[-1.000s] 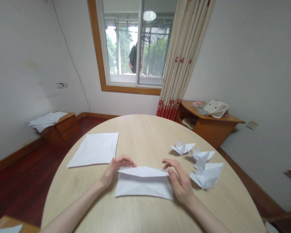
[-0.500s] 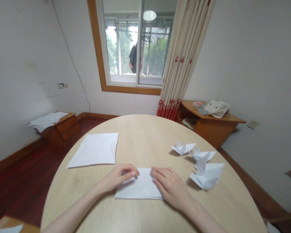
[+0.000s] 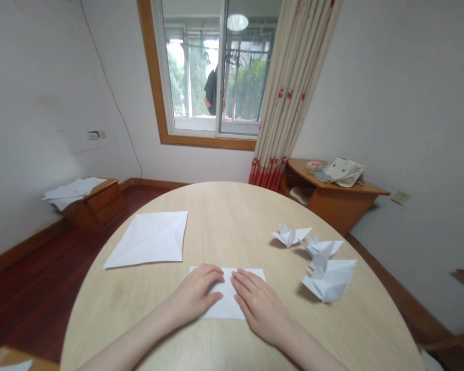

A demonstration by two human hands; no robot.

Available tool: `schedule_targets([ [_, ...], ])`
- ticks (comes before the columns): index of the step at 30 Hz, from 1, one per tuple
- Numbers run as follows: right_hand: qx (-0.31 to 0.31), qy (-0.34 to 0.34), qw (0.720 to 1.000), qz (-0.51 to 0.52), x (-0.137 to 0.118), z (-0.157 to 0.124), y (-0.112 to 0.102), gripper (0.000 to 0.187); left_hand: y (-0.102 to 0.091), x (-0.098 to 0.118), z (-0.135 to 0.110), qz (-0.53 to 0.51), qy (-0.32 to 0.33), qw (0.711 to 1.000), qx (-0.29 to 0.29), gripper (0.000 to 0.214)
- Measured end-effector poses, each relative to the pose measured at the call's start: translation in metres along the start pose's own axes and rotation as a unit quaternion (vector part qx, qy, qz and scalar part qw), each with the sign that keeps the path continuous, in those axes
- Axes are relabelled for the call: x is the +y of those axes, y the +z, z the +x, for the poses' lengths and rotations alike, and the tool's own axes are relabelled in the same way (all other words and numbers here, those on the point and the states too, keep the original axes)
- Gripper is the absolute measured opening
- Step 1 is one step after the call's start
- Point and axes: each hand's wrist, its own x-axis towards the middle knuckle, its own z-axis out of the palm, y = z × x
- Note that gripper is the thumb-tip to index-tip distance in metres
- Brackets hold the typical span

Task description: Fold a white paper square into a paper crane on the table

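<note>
A folded sheet of white paper (image 3: pixel 227 304) lies flat on the table in front of me. My left hand (image 3: pixel 196 292) rests on its left side, fingers bent a little and thumb apart. On the right side of the sheet, my right hand (image 3: pixel 260 304) lies flat with its fingers stretched out. The fingertips of both hands come near each other over the middle. Both palms cover the sheet's side edges in part.
The round wooden table (image 3: pixel 224 206) carries square white paper (image 3: pixel 150 239) at the left. To the right stand several folded paper birds, the nearest paper bird (image 3: pixel 330 281) being the largest. A low cabinet (image 3: pixel 104 203) and a corner desk (image 3: pixel 340 206) are beyond.
My left hand has moved down and its thumb has spread on the paper. My right hand has shifted slightly left, over more of the sheet.
</note>
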Motion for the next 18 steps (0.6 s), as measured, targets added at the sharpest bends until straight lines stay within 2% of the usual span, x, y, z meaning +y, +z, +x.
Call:
schedule_targets([
  [10,-0.041,0.038,0.998,0.038,0.000,0.005,0.012,0.051,0.032,-0.002,-0.007,0.185,0.020,0.983,0.002,0.041],
  [18,-0.065,0.070,0.994,0.052,0.008,0.014,0.013,0.053,0.027,0.001,-0.001,0.223,0.005,0.974,-0.042,0.048],
])
